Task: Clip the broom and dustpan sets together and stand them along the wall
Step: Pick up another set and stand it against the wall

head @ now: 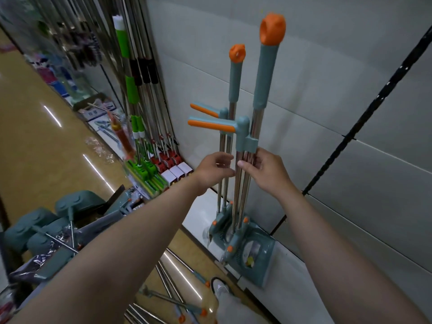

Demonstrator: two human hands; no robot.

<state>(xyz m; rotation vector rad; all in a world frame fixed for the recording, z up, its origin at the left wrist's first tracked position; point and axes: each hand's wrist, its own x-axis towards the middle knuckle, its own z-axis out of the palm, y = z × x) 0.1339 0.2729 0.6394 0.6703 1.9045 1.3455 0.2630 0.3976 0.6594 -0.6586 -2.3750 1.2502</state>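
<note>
Near broom and dustpan set: stands upright against the wall, dustpan at its foot, orange caps on top.
Right hand: grasps this set's steel poles just under the clip, thumb across the front.
Far set: upright just beside it, farther along the wall.
Left hand: fingers curl round the far set's poles.
Loose dustpans: heaped on the floor, well away from the wall.
Green-handled mops: lean farther along the wall.
</note>
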